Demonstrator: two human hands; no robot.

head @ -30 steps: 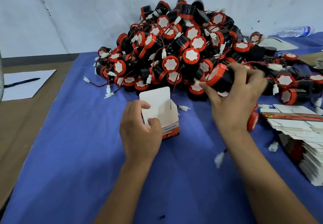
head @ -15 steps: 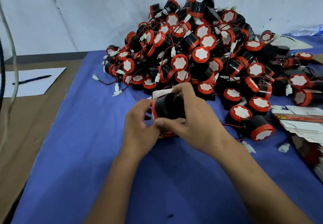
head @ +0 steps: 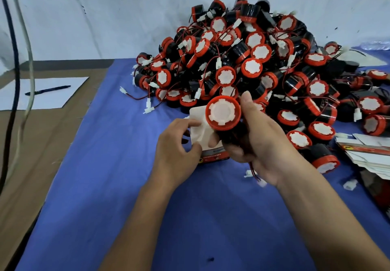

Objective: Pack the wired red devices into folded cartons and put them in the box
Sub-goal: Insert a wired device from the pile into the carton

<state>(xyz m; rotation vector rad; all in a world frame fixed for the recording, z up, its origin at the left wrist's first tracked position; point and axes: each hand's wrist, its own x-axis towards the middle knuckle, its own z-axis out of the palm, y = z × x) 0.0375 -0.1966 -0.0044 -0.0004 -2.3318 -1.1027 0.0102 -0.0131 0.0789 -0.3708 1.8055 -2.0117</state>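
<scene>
Red-capped device (head: 223,113) gripped in right hand (head: 258,144), just in front of the pile (head: 249,59). Left hand (head: 176,150) pinches the carton (head: 207,144) beside it.

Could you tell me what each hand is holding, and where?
Right hand grips a red-capped black round device by its black body; left hand pinches the white folded carton's left edge.

Held device (head: 223,112): red rim, white notched face, black body. Pile of devices (head: 249,63) at 1 o'clock: same red, white and black, with red-and-black wires and white connectors. Carton (head: 207,144): white flap, red band with small print low on its front. Cloth (head: 118,186): plain blue. Table (head: 42,135) at 9 o'clock: brown. Paper sheet (head: 42,95): white, dark pen (head: 48,90) upon it. Flat cartons (head: 367,154) at 3 o'clock: white, red stripe. Wall (head: 105,13): white, grey scuffs.
</scene>
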